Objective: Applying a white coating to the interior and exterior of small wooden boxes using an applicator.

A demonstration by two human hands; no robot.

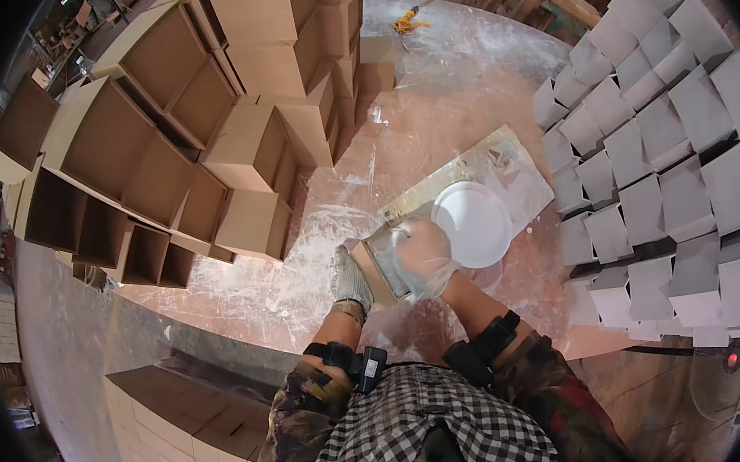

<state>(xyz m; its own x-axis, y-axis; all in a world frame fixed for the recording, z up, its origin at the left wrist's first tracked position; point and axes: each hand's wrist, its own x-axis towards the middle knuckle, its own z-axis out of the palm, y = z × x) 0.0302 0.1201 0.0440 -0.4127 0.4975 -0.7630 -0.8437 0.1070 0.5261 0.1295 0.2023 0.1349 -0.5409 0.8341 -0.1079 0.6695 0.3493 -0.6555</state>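
My left hand (pixel 349 278), in a grey knitted glove, grips the left side of a small brown box (pixel 376 270). The box lies tilted on the table with a dark-edged opening or panel toward its right. Over that part is my right hand (pixel 424 248), smeared by motion, with something pale and whitish about its fingers. Whether it grips anything I cannot make out. Close by on the right sits a round white tub or lid (pixel 472 224), which rests on a smeared, pale board (pixel 524 178).
Brown open boxes (pixel 248 140) are stacked high at the left and back. Rows of grey-white boxes (pixel 645 150) make a wall on the right. A yellow tool (pixel 409 22) lies at the far table edge. More brown boxes (pixel 171 424) stand at the lower left.
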